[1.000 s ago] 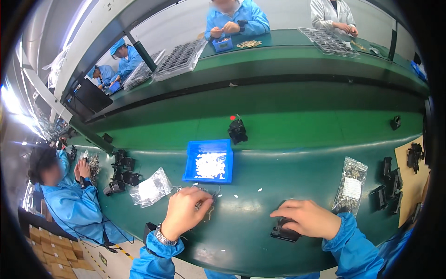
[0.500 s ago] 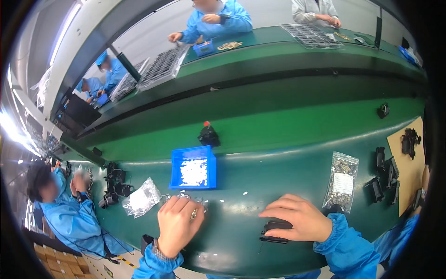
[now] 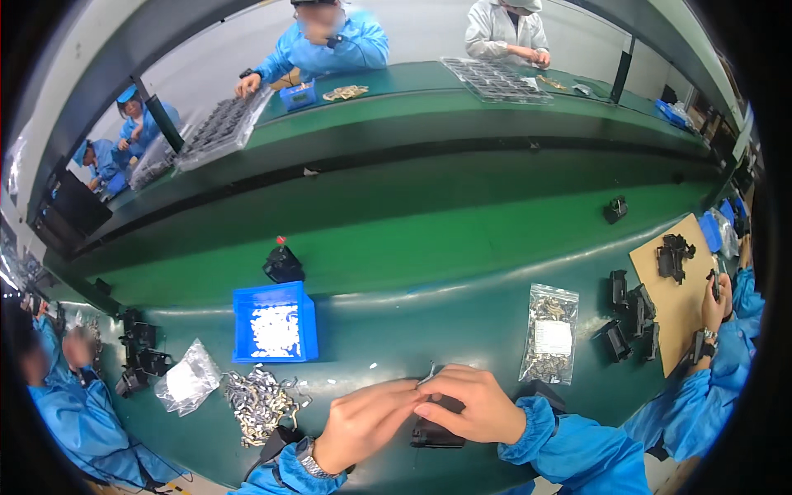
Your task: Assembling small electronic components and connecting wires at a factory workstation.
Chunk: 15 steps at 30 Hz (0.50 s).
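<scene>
Thin metal strip (image 3: 428,375) juts up from my right hand (image 3: 474,403), near the black housing (image 3: 437,434). That hand looks pinched nearly closed on it; whether my left hand (image 3: 363,425) grips too, I cannot tell. I expect light, stiff, slippery handling, best held by 2 opposite edges.

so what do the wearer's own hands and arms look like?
Left hand and right hand: no gloves. Bright blue sleeves, gathered at the cuffs. Silver metal-link wristband on the left wrist. Dark item near the left cuff, can't tell what.
</scene>
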### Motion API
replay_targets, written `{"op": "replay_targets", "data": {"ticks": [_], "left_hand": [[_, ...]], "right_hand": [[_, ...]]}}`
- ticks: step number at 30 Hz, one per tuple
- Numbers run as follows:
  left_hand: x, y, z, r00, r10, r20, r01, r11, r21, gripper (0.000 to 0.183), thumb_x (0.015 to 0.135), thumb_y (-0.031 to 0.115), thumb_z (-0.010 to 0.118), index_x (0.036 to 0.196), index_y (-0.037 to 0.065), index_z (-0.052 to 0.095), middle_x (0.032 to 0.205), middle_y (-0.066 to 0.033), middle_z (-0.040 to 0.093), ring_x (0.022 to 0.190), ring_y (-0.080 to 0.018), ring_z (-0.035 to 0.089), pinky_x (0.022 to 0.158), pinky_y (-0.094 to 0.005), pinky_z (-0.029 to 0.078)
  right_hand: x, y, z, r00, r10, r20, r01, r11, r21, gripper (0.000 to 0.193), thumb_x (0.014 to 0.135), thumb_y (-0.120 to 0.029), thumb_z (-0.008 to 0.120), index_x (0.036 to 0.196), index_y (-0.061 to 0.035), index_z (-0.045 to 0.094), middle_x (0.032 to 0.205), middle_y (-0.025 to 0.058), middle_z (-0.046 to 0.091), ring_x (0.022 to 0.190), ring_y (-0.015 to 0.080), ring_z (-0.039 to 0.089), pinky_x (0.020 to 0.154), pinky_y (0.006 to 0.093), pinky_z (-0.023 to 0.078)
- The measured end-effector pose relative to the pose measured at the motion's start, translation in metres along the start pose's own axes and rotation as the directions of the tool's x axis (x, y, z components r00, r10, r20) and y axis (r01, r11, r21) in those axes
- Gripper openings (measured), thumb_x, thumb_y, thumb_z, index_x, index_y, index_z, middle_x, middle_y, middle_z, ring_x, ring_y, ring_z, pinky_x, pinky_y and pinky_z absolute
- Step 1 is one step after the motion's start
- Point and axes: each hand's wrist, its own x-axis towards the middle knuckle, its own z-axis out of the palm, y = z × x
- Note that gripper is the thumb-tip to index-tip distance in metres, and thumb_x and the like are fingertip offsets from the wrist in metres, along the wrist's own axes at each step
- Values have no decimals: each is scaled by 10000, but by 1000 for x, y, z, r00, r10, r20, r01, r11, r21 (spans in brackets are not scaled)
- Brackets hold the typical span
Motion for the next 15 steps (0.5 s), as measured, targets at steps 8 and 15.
{"op": "replay_targets", "data": {"ticks": [8,15], "left_hand": [[-4,-9,-1,997,-62,-42,56,989,-134,165,840,-52,827,985,26,822,1022,-116,828,877,-251,819,745,-314,668],[-7,-11,-1,977,-190,-94,159,949,-271,125,854,-44,840,963,11,813,993,-135,832,866,-231,822,757,-303,665]], "right_hand": [[1,2,-2,997,67,32,-68,997,22,142,948,-120,803,1047,-25,769,905,95,757,797,237,708,727,341,559],[6,-5,-1,994,71,87,-73,997,28,117,907,-81,831,987,-23,769,901,87,763,801,227,718,737,331,566]]}}
